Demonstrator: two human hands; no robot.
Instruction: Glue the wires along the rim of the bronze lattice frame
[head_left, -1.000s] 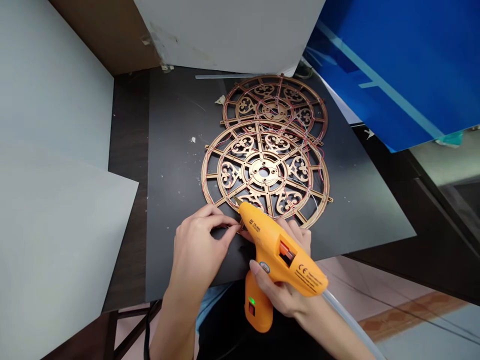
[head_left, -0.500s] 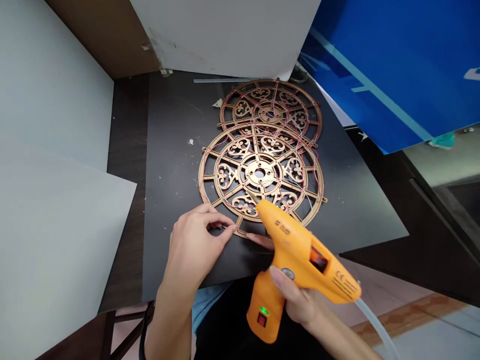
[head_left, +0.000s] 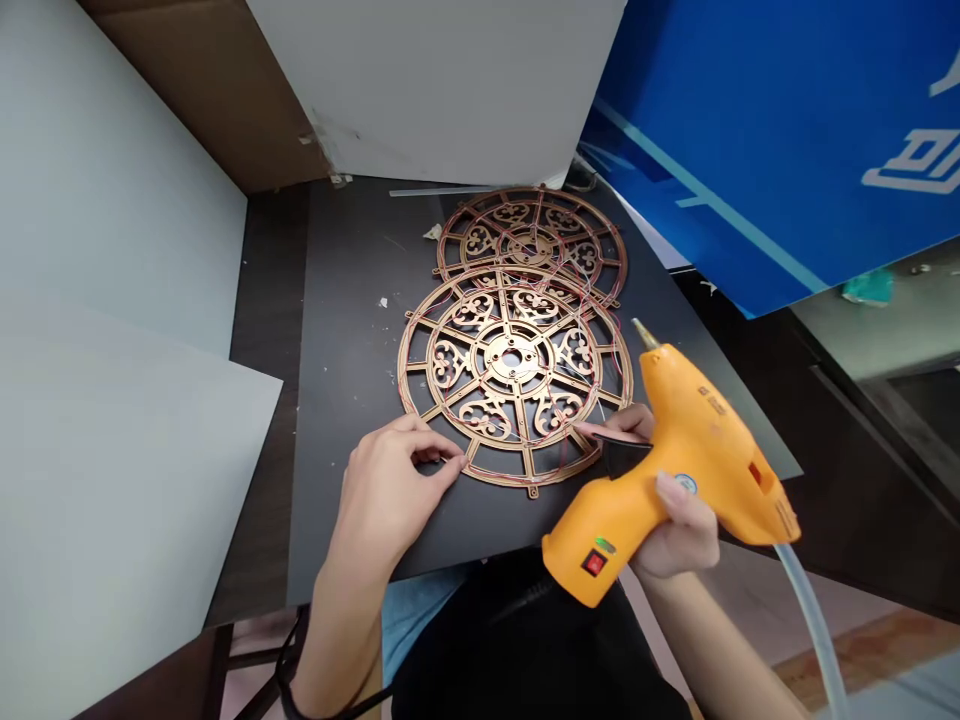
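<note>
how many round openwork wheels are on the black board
2: the near wheel, its rim by the left hand, and the far wheel beyond it, partly overlapped. Any stacked beneath would be hidden.

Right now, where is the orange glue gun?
In the head view, the orange glue gun is right of centre, in the right hand, beside the nearer openwork wheel.

The glue gun [head_left: 709, 425] is orange, its switch [head_left: 595, 563] red. The front wheel [head_left: 495, 362] is golden brown with a curling openwork pattern; the thin wires [head_left: 582, 322] seem red and white.
</note>
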